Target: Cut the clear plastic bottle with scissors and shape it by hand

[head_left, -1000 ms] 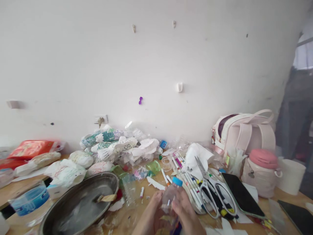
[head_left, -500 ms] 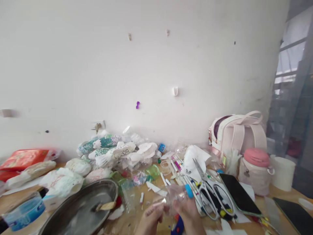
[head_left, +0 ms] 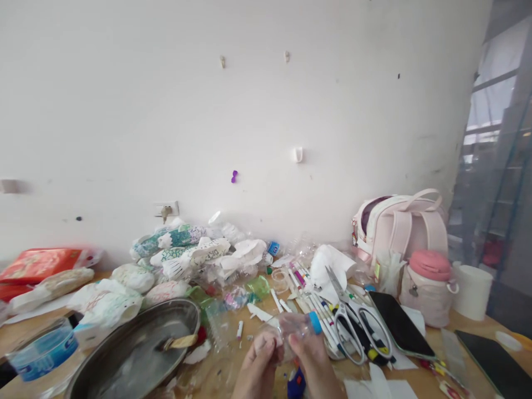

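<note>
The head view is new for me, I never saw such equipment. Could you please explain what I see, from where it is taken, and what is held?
There is no machine here: the left hand and right hand are a person's own bare hands. The camera is worn on that person's head, looking forward and down, so a pale wall fills the upper part. Both hands hold a clear plastic bottle, tilted, its blue cap towards the right. On the wooden table lie a dark metal basin with a brush in it, scissors, markers and a black-screened device. A pink backpack stands behind.
</note>
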Demonstrator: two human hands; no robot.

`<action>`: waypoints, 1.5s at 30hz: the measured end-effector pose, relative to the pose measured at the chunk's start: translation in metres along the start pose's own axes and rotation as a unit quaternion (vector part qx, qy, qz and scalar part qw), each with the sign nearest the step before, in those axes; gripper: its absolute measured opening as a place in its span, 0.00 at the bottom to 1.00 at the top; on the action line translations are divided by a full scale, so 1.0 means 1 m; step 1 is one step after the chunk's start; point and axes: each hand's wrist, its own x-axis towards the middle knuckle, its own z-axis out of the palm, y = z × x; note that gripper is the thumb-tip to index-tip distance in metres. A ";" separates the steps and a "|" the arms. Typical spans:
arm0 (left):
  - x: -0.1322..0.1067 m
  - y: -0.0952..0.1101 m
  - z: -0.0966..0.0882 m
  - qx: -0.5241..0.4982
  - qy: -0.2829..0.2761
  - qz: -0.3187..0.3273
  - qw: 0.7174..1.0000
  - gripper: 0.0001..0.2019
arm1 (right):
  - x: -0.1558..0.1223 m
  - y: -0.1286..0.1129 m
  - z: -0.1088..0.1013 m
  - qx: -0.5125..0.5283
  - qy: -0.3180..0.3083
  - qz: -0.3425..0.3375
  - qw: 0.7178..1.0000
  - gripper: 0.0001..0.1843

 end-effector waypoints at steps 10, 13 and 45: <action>0.001 -0.002 -0.004 -0.072 -0.003 -0.017 0.997 0.11 | -0.008 -0.015 0.015 -0.054 0.069 -0.009 0.996 0.32; 0.000 -0.002 -0.003 -0.081 -0.001 -0.025 0.996 0.11 | -0.008 -0.010 0.013 -0.083 0.086 -0.030 0.992 0.30; -0.002 0.004 -0.010 -0.151 -0.035 -0.080 0.985 0.09 | -0.002 0.021 -0.003 -0.109 0.047 -0.102 0.988 0.18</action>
